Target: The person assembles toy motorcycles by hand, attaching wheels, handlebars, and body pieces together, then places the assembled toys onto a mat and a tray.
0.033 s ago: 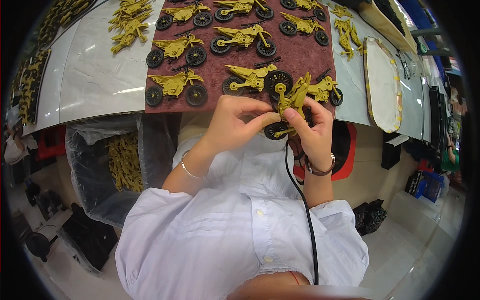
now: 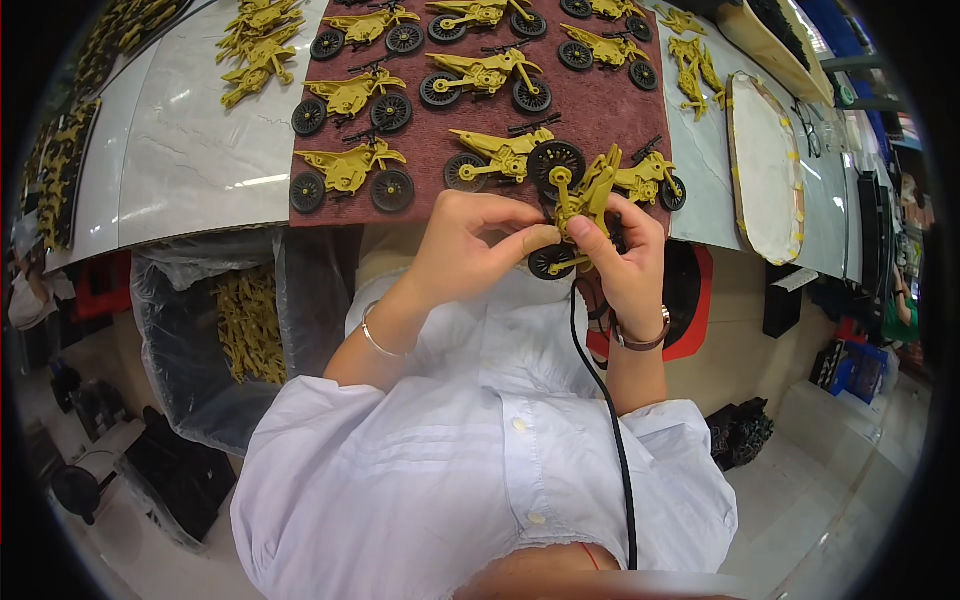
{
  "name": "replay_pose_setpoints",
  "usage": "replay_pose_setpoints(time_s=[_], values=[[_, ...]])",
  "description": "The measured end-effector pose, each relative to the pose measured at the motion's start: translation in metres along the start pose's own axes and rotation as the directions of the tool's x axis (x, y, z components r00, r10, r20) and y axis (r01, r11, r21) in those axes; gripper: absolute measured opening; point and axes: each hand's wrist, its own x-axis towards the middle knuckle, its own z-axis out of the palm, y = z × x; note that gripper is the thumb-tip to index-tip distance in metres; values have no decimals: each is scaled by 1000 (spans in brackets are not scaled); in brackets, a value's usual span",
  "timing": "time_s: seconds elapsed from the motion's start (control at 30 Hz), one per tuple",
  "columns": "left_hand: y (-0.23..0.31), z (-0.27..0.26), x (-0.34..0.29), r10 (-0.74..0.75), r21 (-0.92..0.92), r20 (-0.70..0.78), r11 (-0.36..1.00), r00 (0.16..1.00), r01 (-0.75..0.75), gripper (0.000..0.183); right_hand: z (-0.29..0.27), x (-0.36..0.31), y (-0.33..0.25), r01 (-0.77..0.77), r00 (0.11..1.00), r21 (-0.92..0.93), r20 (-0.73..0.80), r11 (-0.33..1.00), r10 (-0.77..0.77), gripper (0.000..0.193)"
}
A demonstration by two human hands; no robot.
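Over the table's front edge I hold a yellow toy motorcycle [image 2: 598, 188] with black spoked wheels, tilted so one wheel is up and the other down. My right hand [image 2: 630, 245] is closed round its body, thumb pressed on the near side. My left hand [image 2: 480, 240] pinches at its middle, beside the wheels; whatever small part lies between those fingertips is hidden. Just beyond my hands, a finished-looking toy motorcycle [image 2: 500, 155] lies on the dark red cloth [image 2: 430, 130], and another [image 2: 650, 180] is partly covered by the held one.
Several more toy motorcycles [image 2: 350, 170] lie in rows on the cloth. Loose yellow parts [image 2: 258, 70] sit at the left, others [image 2: 690, 75] at the right near a white tape-edged board [image 2: 765, 170]. A plastic-lined bin [image 2: 180, 340] stands below left. A black cable [image 2: 612, 420] hangs down my front.
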Motion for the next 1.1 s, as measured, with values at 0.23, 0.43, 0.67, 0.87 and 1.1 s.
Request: replay_pose_setpoints(time_s=[0.23,0.43,0.67,0.87,1.1], values=[[4,7,4,-183,-357,-64,922,981,149,14,0,-2,7,-52,998,53,-31,997,54,16],[3,4,4,-125,-301,-151,951,981,74,14,3,-4,5,-76,996,105,-42,992,80,17],[1,6,3,-91,-150,-168,987,982,66,16,4,-5,4,-79,995,72,-60,994,83,17],[5,7,2,-124,-198,-105,975,987,101,25,6,-5,12,-38,993,121,-111,992,51,16],[5,5,5,-174,-253,-65,955,983,153,30,8,-7,12,21,990,81,-144,996,-9,20]])
